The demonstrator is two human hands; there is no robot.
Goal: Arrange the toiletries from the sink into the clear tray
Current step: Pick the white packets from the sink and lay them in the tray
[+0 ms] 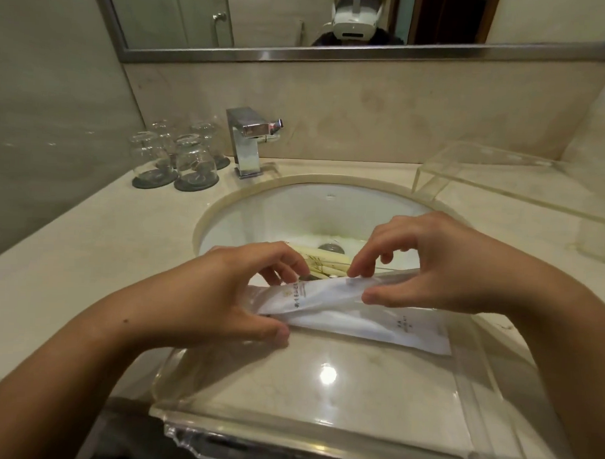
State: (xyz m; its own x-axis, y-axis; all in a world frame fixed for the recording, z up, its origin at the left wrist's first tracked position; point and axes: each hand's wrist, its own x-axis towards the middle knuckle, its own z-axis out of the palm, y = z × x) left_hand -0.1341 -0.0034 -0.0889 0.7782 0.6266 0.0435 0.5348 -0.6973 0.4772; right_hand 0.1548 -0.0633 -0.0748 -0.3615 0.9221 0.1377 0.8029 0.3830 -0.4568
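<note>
Both hands point(244, 289) pinching white packet point(326, 299)

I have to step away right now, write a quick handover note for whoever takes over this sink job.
Left hand and right hand: both pinch one white sachet over the clear tray's far edge.
A second white sachet already lies in the tray.
Cream packets wait in the sink, by the drain.
Left: set this sachet down, then move the packets.
</note>
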